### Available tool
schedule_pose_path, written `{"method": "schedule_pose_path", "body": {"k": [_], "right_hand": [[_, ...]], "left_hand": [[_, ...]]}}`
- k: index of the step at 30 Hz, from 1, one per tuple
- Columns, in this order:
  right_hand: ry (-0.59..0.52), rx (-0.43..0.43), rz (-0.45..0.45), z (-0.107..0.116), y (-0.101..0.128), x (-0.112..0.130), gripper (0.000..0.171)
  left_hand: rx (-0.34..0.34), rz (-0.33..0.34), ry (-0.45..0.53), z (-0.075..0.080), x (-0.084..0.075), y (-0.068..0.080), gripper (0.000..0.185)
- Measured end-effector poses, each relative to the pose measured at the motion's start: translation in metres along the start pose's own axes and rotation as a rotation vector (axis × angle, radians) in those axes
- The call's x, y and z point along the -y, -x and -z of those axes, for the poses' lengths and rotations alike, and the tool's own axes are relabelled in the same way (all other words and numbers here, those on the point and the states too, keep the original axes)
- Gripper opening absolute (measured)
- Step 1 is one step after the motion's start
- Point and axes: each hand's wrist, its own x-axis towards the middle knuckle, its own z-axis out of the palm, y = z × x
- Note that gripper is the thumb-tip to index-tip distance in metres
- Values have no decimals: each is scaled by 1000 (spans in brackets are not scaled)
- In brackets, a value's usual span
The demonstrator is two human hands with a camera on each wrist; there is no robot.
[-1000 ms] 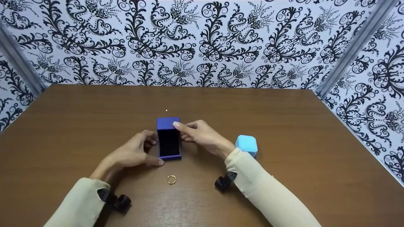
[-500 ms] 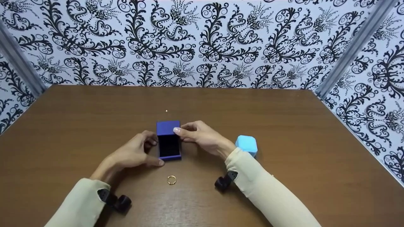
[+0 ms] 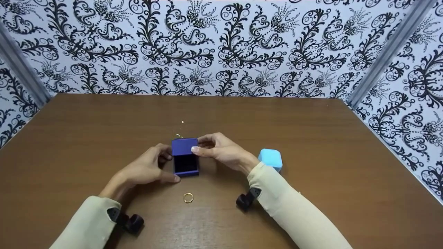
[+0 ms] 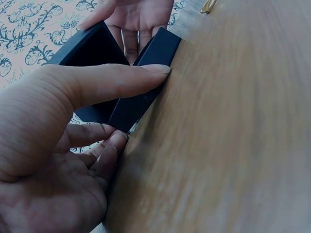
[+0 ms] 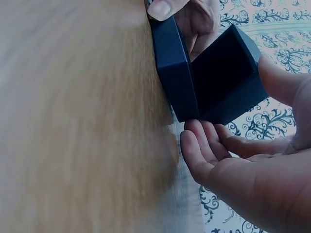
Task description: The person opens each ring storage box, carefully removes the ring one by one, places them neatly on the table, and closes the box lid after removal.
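Observation:
A dark blue hinged jewelry box (image 3: 184,147) stands on the table in the head view, its lid partly raised and its inside dark. My left hand (image 3: 147,166) holds the base from the left. In the left wrist view its thumb (image 4: 121,80) lies along the base's front edge and the other fingers curl at the side. My right hand (image 3: 224,149) grips the lid from the right, its thumb (image 5: 279,82) on the lid's edge. A gold ring (image 3: 188,197) lies on the table in front of the box.
A light blue rounded box (image 3: 271,159) sits beside the right wrist, partly behind the sleeve. A thin gold chain (image 3: 179,135) shows just behind the jewelry box, with a tiny shiny spot (image 3: 182,121) farther back. Patterned wall (image 3: 221,48) borders the brown table (image 3: 311,124).
The lid has swung lower toward the front, with my right thumb moving down on it. The chain behind has come into view. My left hand and the ring stay put.

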Motion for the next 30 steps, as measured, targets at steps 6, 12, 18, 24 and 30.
{"method": "schedule_pose_path", "body": {"k": [6,12,18,24,30], "right_hand": [[13,10,17,0,0,0,51],[47,28,24,1,1,0,51],[69,48,50,3,0,-1,53],[90,52,58,4,0,-1,56],[93,53,65,4,0,-1,59]], "left_hand": [[-5,0,-1,0,0,0,78],[-3,-1,10,0,0,1,79],[2,-31,14,0,2,1,75],[3,-40,9,0,3,0,74],[10,-41,4,0,3,0,73]]}}
